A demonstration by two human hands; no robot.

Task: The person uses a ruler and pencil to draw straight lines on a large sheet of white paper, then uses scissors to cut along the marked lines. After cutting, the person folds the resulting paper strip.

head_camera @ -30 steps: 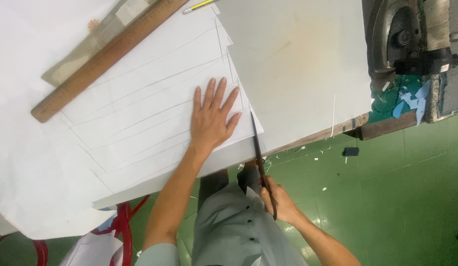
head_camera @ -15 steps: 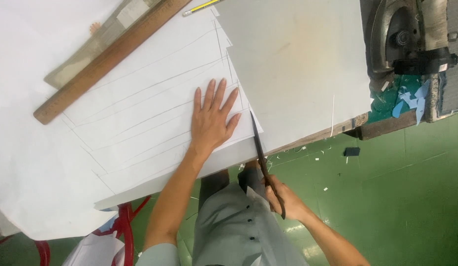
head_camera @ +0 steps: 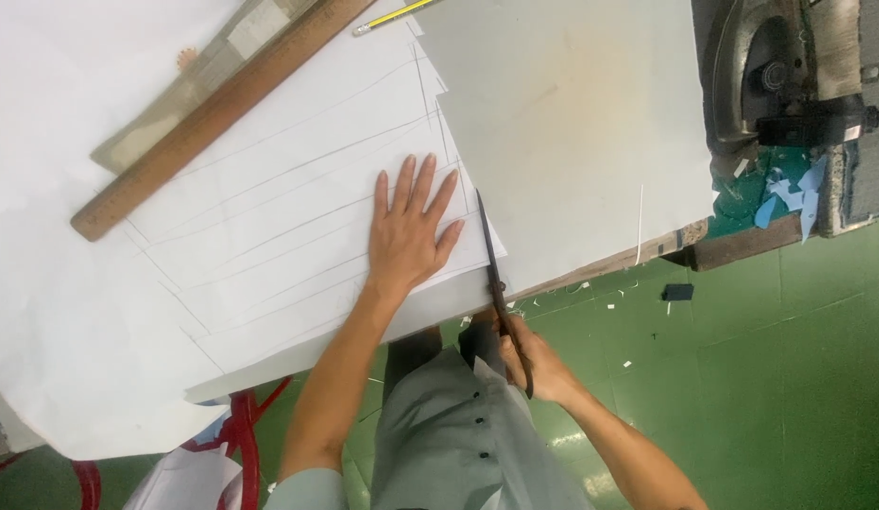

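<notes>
A wide bench covered in pale grey-white board carries everything, standing over a green painted floor strewn with small white paper scraps. On the bench lies a large white paper sheet ruled with long slanting pencil lines, its near edge hanging past the bench edge. The left hand rests flat on this sheet, fingers spread wide and palm down, gripping nothing, only pressing the paper in place. Just to its right, long dark-bladed scissors run along the sheet's right edge, blades nearly together and tip pointing away from the person. The right hand is closed around the scissor handles below the bench edge, close to the person's grey buttoned shirt. A long brown wooden ruler lies slantwise across the sheet's far-left part, well apart from both hands. A yellow pencil sits at the far edge. A dark metal machine stands at the bench's right end, with blue scraps beneath.
</notes>
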